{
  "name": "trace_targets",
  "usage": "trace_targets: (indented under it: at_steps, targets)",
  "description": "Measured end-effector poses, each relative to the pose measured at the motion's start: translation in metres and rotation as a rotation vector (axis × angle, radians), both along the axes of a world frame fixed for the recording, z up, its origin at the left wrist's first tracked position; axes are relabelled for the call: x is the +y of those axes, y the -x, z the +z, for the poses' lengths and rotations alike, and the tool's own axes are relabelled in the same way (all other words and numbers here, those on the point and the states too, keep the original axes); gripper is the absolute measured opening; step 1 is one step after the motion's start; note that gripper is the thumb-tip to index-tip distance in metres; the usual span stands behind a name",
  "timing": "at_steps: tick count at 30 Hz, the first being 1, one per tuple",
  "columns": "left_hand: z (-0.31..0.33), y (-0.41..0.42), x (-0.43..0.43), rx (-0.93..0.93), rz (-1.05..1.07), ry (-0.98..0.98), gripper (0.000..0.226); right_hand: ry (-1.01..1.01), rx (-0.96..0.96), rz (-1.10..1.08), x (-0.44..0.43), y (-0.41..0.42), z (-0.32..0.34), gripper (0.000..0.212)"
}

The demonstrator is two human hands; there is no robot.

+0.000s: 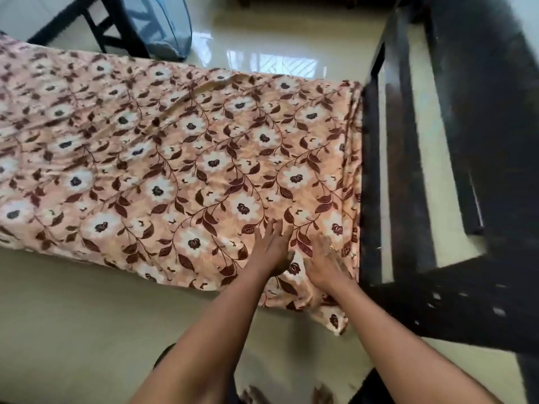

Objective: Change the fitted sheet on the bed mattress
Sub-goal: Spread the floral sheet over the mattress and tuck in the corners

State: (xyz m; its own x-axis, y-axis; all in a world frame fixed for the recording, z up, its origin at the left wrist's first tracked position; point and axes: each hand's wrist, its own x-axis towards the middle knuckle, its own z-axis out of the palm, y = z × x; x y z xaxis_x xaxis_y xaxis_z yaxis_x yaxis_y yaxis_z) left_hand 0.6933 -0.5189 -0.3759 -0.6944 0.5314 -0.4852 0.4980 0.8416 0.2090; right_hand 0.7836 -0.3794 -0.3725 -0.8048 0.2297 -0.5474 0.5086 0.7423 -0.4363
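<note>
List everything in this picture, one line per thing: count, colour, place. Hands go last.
sheet: one, peach with white flowers and brown leaves, spread over the bed, near corner hanging loose
wooden frame: one, dark brown, right of the bed
chair: one, black, partly in view, top left beyond the bed
mesh cover: one, blue, next to the chair
floor: one, glossy cream, around the bed
left hand: one, flat on the sheet near its right end
right hand: one, blurred, flat on the sheet beside the left hand

sheet [180,158] | peach, white flowers, brown leaves | spread over mattress, creased | near corner hanging loose by floor
</note>
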Motion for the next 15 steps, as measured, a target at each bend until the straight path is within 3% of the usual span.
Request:
trace_targets:
  at_steps: [2, 5, 8, 11, 15]
  targets:
    - [-0.062, 0.0, -0.004, 0.139, -0.026, -0.008, 0.07, -0.056, 0.103, 0.056, -0.007, -0.001, -0.063, 0.072]
    - [-0.119, -0.01, -0.01, 0.388, -0.026, -0.108, 0.072, -0.382, 0.394, 0.099, -0.018, -0.014, -0.12, 0.071]
    - [-0.141, -0.004, -0.008, 0.535, -0.025, -0.193, 0.073, -0.425, 0.594, 0.058, -0.016, -0.01, -0.144, 0.07]
    - [-0.159, -0.002, -0.009, 0.634, -0.034, -0.2, 0.072, -0.464, 0.636, 0.037, -0.018, -0.005, -0.168, 0.066]
    - [-0.167, 0.002, -0.007, 0.662, -0.019, -0.215, 0.069, -0.424, 0.546, 0.048, -0.017, -0.003, -0.173, 0.064]
